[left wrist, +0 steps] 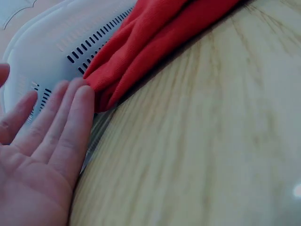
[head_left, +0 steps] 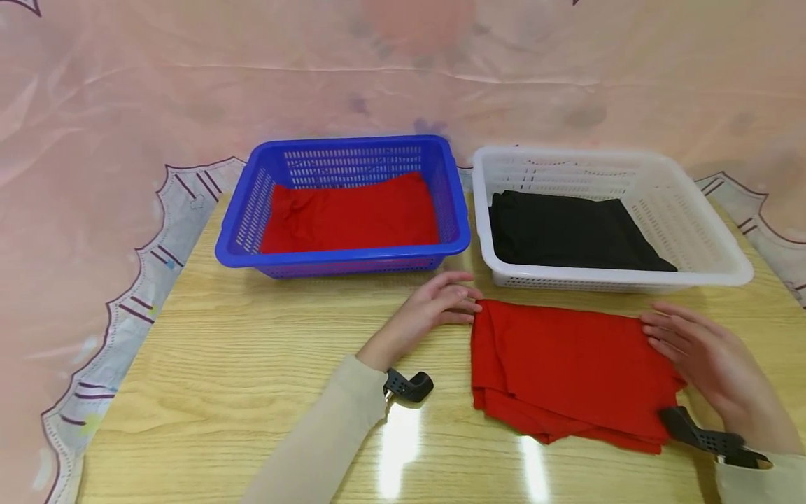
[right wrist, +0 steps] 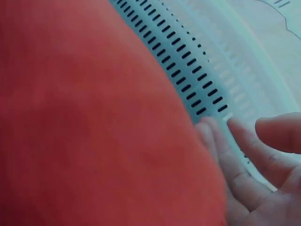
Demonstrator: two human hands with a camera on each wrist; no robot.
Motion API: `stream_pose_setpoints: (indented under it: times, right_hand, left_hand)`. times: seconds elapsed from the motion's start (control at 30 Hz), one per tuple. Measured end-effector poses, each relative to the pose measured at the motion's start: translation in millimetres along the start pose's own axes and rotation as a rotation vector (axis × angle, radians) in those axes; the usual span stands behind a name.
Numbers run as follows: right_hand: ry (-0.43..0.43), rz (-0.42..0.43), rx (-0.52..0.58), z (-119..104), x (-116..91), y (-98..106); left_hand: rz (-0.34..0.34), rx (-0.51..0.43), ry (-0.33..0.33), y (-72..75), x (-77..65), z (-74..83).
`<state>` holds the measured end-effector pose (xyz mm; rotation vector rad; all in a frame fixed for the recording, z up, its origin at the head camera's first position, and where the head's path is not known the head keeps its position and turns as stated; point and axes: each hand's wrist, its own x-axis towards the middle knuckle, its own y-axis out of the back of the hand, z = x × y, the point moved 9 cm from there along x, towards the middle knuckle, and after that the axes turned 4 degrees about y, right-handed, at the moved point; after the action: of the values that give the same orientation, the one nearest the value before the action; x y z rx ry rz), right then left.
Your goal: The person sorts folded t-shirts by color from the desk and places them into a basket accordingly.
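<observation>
A folded red cloth (head_left: 579,371) lies on the wooden table, its lower layers showing along the near edge. At its far left corner is my left hand (head_left: 441,301), with the fingertips against the fabric. In the left wrist view the fingers (left wrist: 70,117) are straight and meet the cloth's bunched corner (left wrist: 127,61). My right hand (head_left: 699,357) is at the cloth's right edge. The right wrist view shows its fingers (right wrist: 235,174) extended beside the red fabric (right wrist: 103,117), the thumb apart. Neither hand grips the cloth.
Behind the hands stands a blue basket (head_left: 352,255) holding red cloth (head_left: 352,217). To its right, just beyond the folded cloth, a white basket (head_left: 718,245) holds black cloth (head_left: 573,231). A patterned pink sheet (head_left: 252,84) hangs behind the wooden table (head_left: 252,378).
</observation>
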<state>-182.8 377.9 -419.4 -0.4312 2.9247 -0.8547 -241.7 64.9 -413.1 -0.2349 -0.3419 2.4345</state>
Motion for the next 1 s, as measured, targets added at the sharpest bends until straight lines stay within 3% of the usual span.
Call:
stream_pose_setpoints:
  times: [0.17, 0.33, 0.5, 0.7, 0.83, 1.0]
  right_hand:
    - [-0.073, 0.157, -0.229, -0.8, -10.6, 24.9]
    - [-0.119, 0.230, -0.379, -2.1, -15.8, 39.8]
    - [-0.200, 0.226, -0.553, -0.6, -18.0, 46.3]
    - [-0.340, 0.190, -0.817, 4.2, -20.9, 47.6]
    - [-0.386, 0.156, -0.886, 8.7, -19.7, 41.0]
    - [-0.383, 0.106, -0.923, 11.8, -16.2, 29.4]
  left_hand:
    - [0.037, 0.016, -0.009, 5.8, 8.7, -14.3]
    - [0.049, 0.017, 0.032, 6.6, 8.4, -14.5]
    - [0.024, 0.008, 0.102, 1.7, 1.9, -7.9]
    - [0.010, 0.055, 0.115, -4.5, -2.7, -0.5]
    - [-0.002, 0.104, 0.108, -4.8, -2.1, -2.1]
    - [0.009, 0.236, 0.117, 3.0, 3.1, -14.0]
